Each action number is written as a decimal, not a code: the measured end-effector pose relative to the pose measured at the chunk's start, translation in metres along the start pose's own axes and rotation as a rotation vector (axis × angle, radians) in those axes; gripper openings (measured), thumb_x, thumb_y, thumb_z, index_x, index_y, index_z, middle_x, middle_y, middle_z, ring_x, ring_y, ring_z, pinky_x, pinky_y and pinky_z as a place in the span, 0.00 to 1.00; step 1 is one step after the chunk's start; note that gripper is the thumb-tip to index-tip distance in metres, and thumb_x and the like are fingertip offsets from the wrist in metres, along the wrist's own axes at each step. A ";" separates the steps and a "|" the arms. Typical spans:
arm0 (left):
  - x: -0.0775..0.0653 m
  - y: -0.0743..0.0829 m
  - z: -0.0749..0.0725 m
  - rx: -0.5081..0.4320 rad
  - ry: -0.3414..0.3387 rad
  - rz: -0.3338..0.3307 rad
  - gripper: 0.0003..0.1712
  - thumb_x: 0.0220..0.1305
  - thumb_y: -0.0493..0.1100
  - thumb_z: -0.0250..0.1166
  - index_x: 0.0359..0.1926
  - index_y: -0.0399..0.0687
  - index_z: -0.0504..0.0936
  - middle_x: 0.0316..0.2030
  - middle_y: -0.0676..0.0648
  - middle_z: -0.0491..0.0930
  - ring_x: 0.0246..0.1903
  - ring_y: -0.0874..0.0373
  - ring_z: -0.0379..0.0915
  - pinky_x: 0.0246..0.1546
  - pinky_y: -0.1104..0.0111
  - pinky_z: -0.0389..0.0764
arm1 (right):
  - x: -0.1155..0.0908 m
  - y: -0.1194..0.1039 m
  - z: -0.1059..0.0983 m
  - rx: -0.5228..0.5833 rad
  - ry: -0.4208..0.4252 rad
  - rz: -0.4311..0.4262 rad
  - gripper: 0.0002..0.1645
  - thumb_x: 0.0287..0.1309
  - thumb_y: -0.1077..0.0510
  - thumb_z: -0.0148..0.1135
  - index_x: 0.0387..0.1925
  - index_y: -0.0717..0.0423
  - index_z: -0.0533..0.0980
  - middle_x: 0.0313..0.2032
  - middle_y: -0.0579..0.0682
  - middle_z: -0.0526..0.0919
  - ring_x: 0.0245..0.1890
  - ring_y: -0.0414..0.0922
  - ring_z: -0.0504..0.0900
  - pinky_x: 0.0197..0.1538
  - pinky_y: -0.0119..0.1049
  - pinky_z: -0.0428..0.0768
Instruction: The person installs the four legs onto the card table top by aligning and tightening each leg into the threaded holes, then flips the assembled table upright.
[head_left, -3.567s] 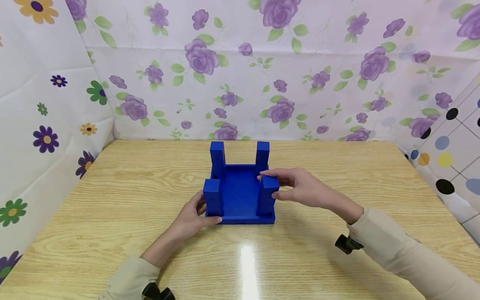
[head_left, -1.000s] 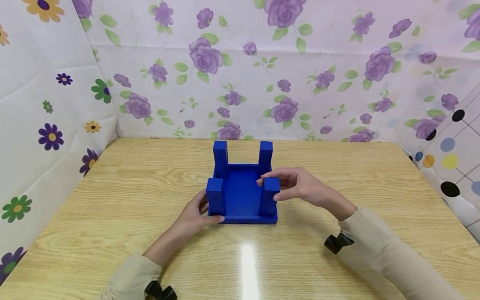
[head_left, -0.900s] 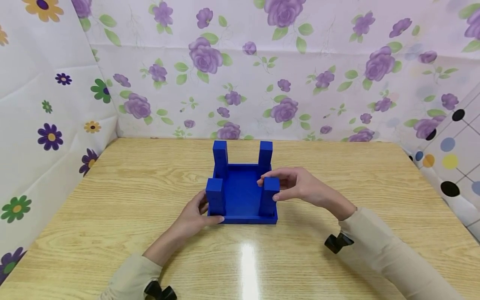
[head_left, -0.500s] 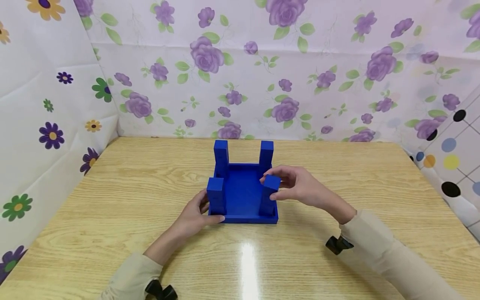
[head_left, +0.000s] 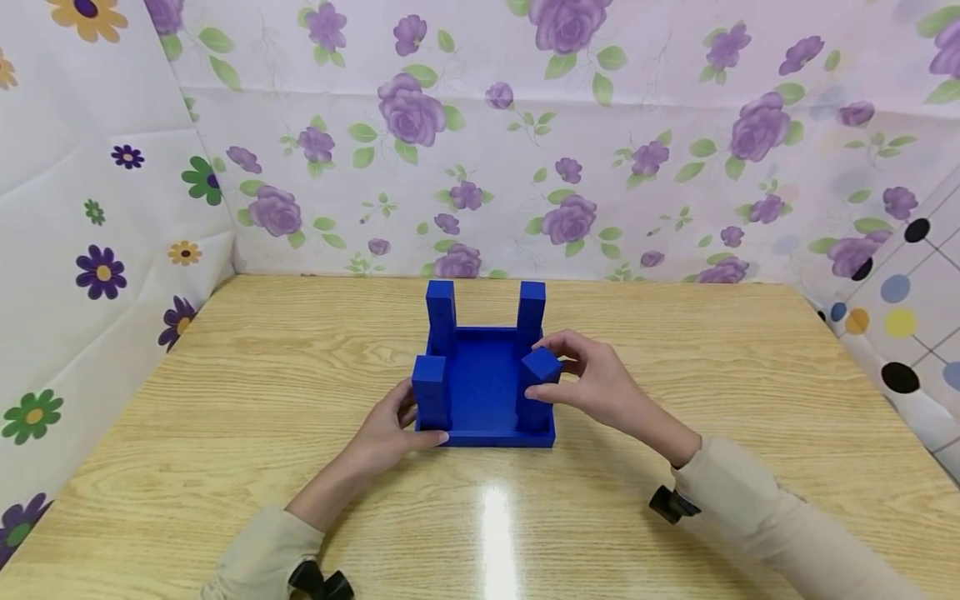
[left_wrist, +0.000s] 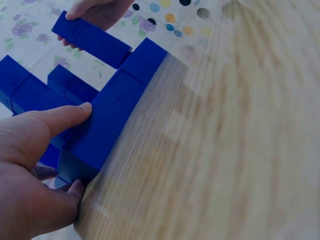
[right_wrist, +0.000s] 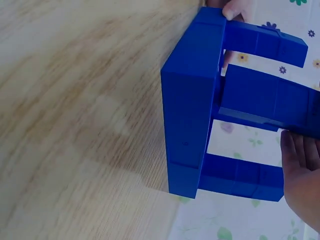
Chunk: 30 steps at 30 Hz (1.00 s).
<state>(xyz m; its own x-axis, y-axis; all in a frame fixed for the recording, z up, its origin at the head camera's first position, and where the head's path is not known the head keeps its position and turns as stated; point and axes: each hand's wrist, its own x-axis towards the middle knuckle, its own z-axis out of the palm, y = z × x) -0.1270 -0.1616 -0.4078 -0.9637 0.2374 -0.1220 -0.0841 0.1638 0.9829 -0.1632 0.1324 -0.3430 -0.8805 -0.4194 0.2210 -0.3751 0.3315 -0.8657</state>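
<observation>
In the head view a blue square base (head_left: pixel 495 439) with a raised rim sits on the table, with a square blue post standing at each corner. My left hand (head_left: pixel 378 437) holds the near left corner, its thumb on the front rim beside the near left post (head_left: pixel 430 392). The right hand (head_left: pixel 600 379) pinches the near right post (head_left: pixel 542 365) near its top between thumb and fingers. That post is turned out of line with the base, as the right wrist view of the post (right_wrist: pixel 272 97) also shows. How its foot sits is hidden by the rim.
The two far posts (head_left: pixel 441 312) rise at the back corners of the base. A light wooden table (head_left: pixel 300 358) extends all round it. Flowered cloth (head_left: pixel 480 142) hangs behind and at the left; a dotted sheet (head_left: pixel 900 333) hangs at the right.
The near right post has turned about its upright length, so its top now shows as a diamond. My right thumb has moved left across it. The left hand and base stay put.
</observation>
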 end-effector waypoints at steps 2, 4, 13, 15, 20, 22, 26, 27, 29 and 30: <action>0.000 0.000 0.000 -0.002 0.000 -0.002 0.49 0.53 0.34 0.73 0.72 0.44 0.57 0.65 0.37 0.65 0.67 0.41 0.58 0.64 0.51 0.63 | -0.001 -0.001 0.002 -0.028 0.028 -0.007 0.26 0.45 0.59 0.78 0.47 0.58 0.77 0.45 0.50 0.80 0.45 0.47 0.77 0.51 0.39 0.79; 0.000 0.000 0.000 0.000 0.003 -0.003 0.49 0.53 0.34 0.73 0.72 0.44 0.57 0.65 0.37 0.65 0.67 0.41 0.58 0.64 0.51 0.63 | -0.001 -0.002 0.004 -0.068 0.055 -0.026 0.26 0.44 0.59 0.78 0.45 0.58 0.77 0.42 0.50 0.80 0.42 0.46 0.78 0.49 0.40 0.80; -0.001 0.001 0.000 0.000 -0.001 0.001 0.49 0.53 0.34 0.73 0.72 0.44 0.57 0.65 0.37 0.64 0.67 0.41 0.58 0.64 0.51 0.63 | -0.002 -0.010 0.013 -0.241 0.128 -0.085 0.25 0.40 0.55 0.81 0.37 0.57 0.75 0.34 0.47 0.80 0.34 0.44 0.81 0.38 0.39 0.81; 0.000 0.001 0.000 0.001 -0.002 0.001 0.49 0.53 0.34 0.73 0.72 0.44 0.57 0.66 0.37 0.64 0.67 0.41 0.57 0.64 0.51 0.63 | -0.002 -0.011 0.013 -0.251 0.135 -0.089 0.25 0.41 0.55 0.81 0.37 0.57 0.74 0.34 0.48 0.80 0.34 0.45 0.81 0.37 0.39 0.80; 0.001 0.001 0.000 -0.002 -0.007 0.004 0.49 0.53 0.34 0.73 0.72 0.44 0.57 0.66 0.37 0.63 0.67 0.41 0.57 0.64 0.51 0.63 | -0.003 -0.013 0.014 -0.254 0.152 -0.090 0.25 0.42 0.55 0.80 0.37 0.58 0.74 0.34 0.49 0.80 0.34 0.46 0.81 0.37 0.40 0.80; 0.001 0.000 0.000 -0.002 -0.007 0.006 0.49 0.53 0.34 0.73 0.72 0.44 0.57 0.66 0.37 0.63 0.67 0.41 0.56 0.64 0.51 0.63 | -0.003 -0.013 0.014 -0.258 0.148 -0.093 0.24 0.42 0.55 0.80 0.37 0.58 0.75 0.34 0.48 0.80 0.35 0.46 0.81 0.38 0.39 0.80; 0.001 0.000 0.000 -0.001 -0.004 0.004 0.49 0.53 0.34 0.73 0.73 0.44 0.56 0.66 0.37 0.63 0.67 0.41 0.56 0.65 0.51 0.62 | -0.002 -0.014 0.012 -0.293 0.105 -0.130 0.26 0.43 0.55 0.79 0.42 0.59 0.77 0.40 0.50 0.81 0.37 0.46 0.80 0.41 0.40 0.81; 0.001 0.000 0.000 0.001 -0.003 0.002 0.49 0.53 0.34 0.73 0.73 0.44 0.56 0.66 0.37 0.63 0.67 0.41 0.56 0.65 0.51 0.62 | -0.001 -0.015 0.011 -0.300 0.086 -0.143 0.27 0.43 0.55 0.79 0.44 0.60 0.77 0.42 0.50 0.81 0.39 0.46 0.80 0.42 0.41 0.81; 0.001 -0.001 0.000 0.003 -0.004 -0.001 0.49 0.53 0.34 0.73 0.73 0.44 0.56 0.67 0.37 0.63 0.67 0.41 0.56 0.64 0.51 0.63 | 0.000 -0.017 0.008 -0.300 0.030 -0.158 0.31 0.42 0.54 0.79 0.49 0.60 0.77 0.46 0.51 0.81 0.44 0.48 0.80 0.47 0.43 0.80; 0.001 -0.001 0.000 0.004 -0.006 -0.002 0.49 0.53 0.34 0.73 0.73 0.44 0.56 0.67 0.37 0.62 0.67 0.41 0.56 0.64 0.51 0.63 | 0.000 -0.017 0.006 -0.284 -0.004 -0.156 0.34 0.42 0.54 0.79 0.52 0.60 0.77 0.49 0.52 0.81 0.48 0.48 0.79 0.50 0.44 0.79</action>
<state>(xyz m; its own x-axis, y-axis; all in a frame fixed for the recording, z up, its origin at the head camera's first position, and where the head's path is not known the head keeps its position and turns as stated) -0.1275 -0.1618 -0.4083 -0.9620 0.2429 -0.1248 -0.0848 0.1686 0.9820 -0.1555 0.1215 -0.3311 -0.8050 -0.4868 0.3390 -0.5720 0.4855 -0.6612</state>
